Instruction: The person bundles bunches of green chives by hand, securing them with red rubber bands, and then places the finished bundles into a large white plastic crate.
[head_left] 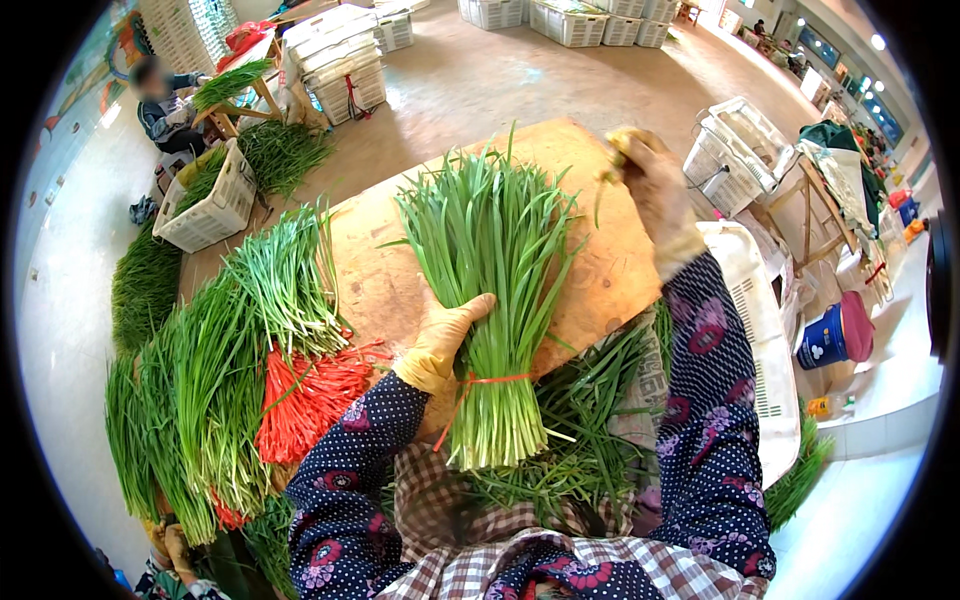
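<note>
A thick bundle of green chives, leaves pointing away and pale stems toward me, lies tilted over the near edge of a wooden board. One red tie circles its lower stems. My gloved left hand is closed around the bundle just above that tie, thumb across the front. Beyond the board's right side, my gloved right hand is blurred by motion, its fingers bent. A thin chive leaf dangles from them. Left of the bundle, a pile of red ties sits beside loose chives.
Chive scraps lie below the board near my lap. White crates stand at the right and back left. A chive-filled crate is near a seated person. Another person's gloved hands show at lower left. A blue bucket stands right.
</note>
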